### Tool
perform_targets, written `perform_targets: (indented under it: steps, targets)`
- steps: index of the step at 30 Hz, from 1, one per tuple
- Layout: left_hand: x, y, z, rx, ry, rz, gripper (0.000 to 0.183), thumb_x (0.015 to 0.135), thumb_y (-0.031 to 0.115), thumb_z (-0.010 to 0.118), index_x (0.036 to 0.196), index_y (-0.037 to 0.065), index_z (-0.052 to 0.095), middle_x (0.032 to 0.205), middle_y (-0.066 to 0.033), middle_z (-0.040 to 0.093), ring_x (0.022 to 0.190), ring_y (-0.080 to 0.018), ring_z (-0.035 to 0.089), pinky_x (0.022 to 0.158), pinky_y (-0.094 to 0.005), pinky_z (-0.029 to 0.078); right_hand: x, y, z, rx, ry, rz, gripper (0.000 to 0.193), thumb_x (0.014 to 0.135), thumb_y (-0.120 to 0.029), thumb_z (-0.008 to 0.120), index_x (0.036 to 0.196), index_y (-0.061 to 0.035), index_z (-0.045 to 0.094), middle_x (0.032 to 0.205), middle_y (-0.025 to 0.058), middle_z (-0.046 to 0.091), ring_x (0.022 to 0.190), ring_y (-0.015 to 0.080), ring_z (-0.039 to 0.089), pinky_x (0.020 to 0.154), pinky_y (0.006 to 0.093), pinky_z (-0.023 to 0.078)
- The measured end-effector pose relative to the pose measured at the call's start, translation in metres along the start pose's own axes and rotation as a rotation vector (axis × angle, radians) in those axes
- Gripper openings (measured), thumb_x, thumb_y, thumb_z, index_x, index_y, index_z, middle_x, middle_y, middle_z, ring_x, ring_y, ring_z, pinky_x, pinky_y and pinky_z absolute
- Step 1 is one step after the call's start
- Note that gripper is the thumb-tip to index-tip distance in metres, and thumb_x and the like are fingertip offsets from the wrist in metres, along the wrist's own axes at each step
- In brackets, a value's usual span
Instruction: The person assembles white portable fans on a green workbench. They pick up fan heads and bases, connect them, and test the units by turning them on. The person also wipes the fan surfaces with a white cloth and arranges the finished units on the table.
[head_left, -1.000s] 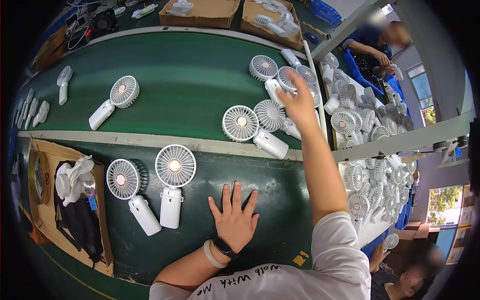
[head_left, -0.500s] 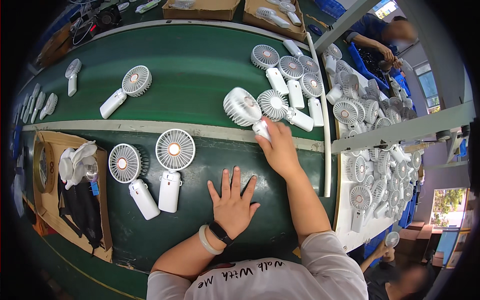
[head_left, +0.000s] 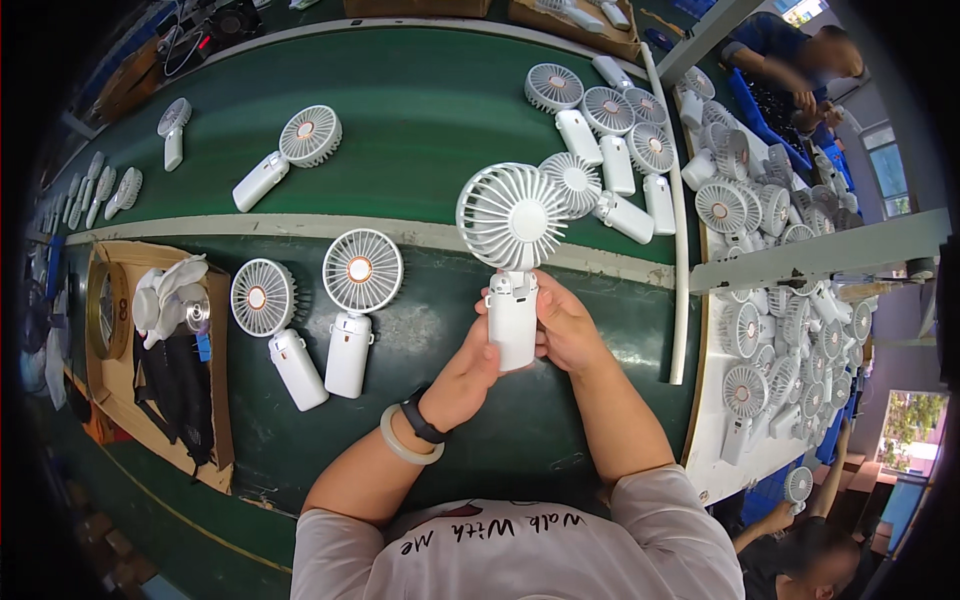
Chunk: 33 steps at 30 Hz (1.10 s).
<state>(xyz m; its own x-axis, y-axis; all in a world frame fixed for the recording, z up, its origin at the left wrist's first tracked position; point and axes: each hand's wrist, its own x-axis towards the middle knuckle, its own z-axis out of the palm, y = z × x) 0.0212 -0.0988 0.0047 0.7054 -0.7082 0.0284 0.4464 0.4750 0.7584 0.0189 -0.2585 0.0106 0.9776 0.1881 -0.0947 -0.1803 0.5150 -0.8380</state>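
A white handheld fan (head_left: 513, 322) stands upright before me, its round grille at the top. My left hand (head_left: 462, 378) holds its handle from the left, thumb along the side. From the right, my right hand (head_left: 566, 322) grips the same handle, with some fingers hidden behind it. To the left on the dark green bench lie two more white fans, one with a tilted handle (head_left: 298, 370) and one nearly upright (head_left: 348, 355). Beyond my hands, a group of white fans (head_left: 617, 165) rests at the right end of the green belt.
An open cardboard box (head_left: 222, 400) at left holds tape, white gloves and a black cloth item. Single fans (head_left: 262, 182) lie along the belt (head_left: 420, 110). A white bar (head_left: 682, 300) separates the bench from a side table piled with fans (head_left: 745, 390). Two people work at right.
The fan has come from the belt's edge toward me and is now upright. My left hand has lifted off the bench and joined my right hand on its handle.
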Motion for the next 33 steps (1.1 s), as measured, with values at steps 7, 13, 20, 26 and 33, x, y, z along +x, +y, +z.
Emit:
perform_targets:
  steps: [7, 13, 20, 26, 33]
  targets:
    - [-0.002, -0.001, -0.014, -0.115, -0.065, -0.053, 0.06, 0.096, 0.042, 0.038, 0.139, 0.002, 0.024, 0.131, -0.0144, 0.043, 0.114, -0.0243, 0.049, 0.097, -0.0391, 0.039, 0.001, 0.006, -0.008, -0.122, -0.025, 0.025, 0.051, 0.095, -0.043, 0.043, 0.125, -0.0015, 0.045, 0.101, 0.0058, 0.061, 0.072, 0.0065, 0.054, 0.058, 0.0177, 0.042]
    - [-0.002, 0.008, -0.008, 0.176, 0.037, -0.076, 0.062, 0.086, 0.013, 0.057, 0.137, 0.005, 0.023, 0.111, -0.0125, 0.052, 0.103, -0.0206, 0.054, 0.089, -0.0373, 0.044, 0.005, 0.012, -0.01, -0.414, 0.099, -0.197, 0.03, 0.094, -0.019, 0.05, 0.117, 0.0, 0.053, 0.095, 0.0034, 0.059, 0.081, 0.0083, 0.056, 0.068, 0.0214, 0.046]
    - [-0.001, 0.002, -0.002, 0.153, 0.141, -0.106, 0.061, 0.082, 0.005, 0.061, 0.131, 0.006, 0.025, 0.101, -0.0084, 0.053, 0.083, -0.0179, 0.061, 0.07, -0.031, 0.053, 0.005, 0.016, -0.013, -0.526, 0.15, -0.172, 0.025, 0.079, 0.005, 0.059, 0.103, -0.0019, 0.062, 0.098, 0.0057, 0.059, 0.083, 0.0113, 0.059, 0.07, 0.0252, 0.048]
    - [-0.003, 0.004, -0.012, 0.012, 0.22, -0.066, 0.041, 0.092, 0.013, 0.052, 0.125, 0.004, 0.032, 0.108, -0.0115, 0.056, 0.089, -0.0195, 0.063, 0.074, -0.0314, 0.054, 0.003, -0.019, -0.008, -1.063, 0.233, -0.356, 0.02, 0.08, -0.001, 0.061, 0.1, -0.0019, 0.064, 0.091, 0.0062, 0.061, 0.078, 0.0118, 0.059, 0.068, 0.0248, 0.048]
    - [-0.004, 0.003, -0.015, -0.032, 0.193, -0.063, 0.043, 0.091, 0.018, 0.052, 0.127, 0.007, 0.032, 0.111, -0.0151, 0.056, 0.087, -0.0212, 0.063, 0.072, -0.033, 0.054, 0.018, -0.083, -0.102, -1.57, 0.596, -0.284, 0.041, 0.081, -0.014, 0.065, 0.121, -0.0077, 0.054, 0.104, 0.0106, 0.06, 0.095, 0.0243, 0.059, 0.084, 0.0337, 0.046]
